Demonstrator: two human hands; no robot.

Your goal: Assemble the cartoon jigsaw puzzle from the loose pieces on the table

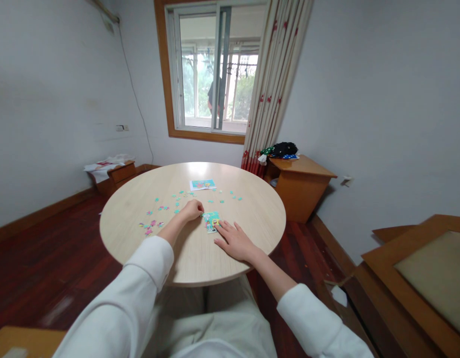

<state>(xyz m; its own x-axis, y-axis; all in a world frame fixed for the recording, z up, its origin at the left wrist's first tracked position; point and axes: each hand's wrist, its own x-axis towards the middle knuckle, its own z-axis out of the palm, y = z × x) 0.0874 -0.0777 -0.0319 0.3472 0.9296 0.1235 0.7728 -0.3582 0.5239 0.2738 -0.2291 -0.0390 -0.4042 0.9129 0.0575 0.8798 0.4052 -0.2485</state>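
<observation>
A partly joined jigsaw puzzle, teal with a yellow cartoon figure, lies flat on the round table. At its upper left edge, the fingers of my left hand are pinched on a small teal puzzle piece, mostly hidden by the fingertips. My right hand rests palm down with fingers spread, its fingertips on the puzzle's right edge. Loose pink and teal puzzle pieces are scattered to the left. Several more teal pieces lie beyond the puzzle.
A printed picture sheet lies toward the table's far side. Behind the table on the right stands a wooden cabinet with cloths on top. A wooden chair is at the right, and a low box with papers at the left wall.
</observation>
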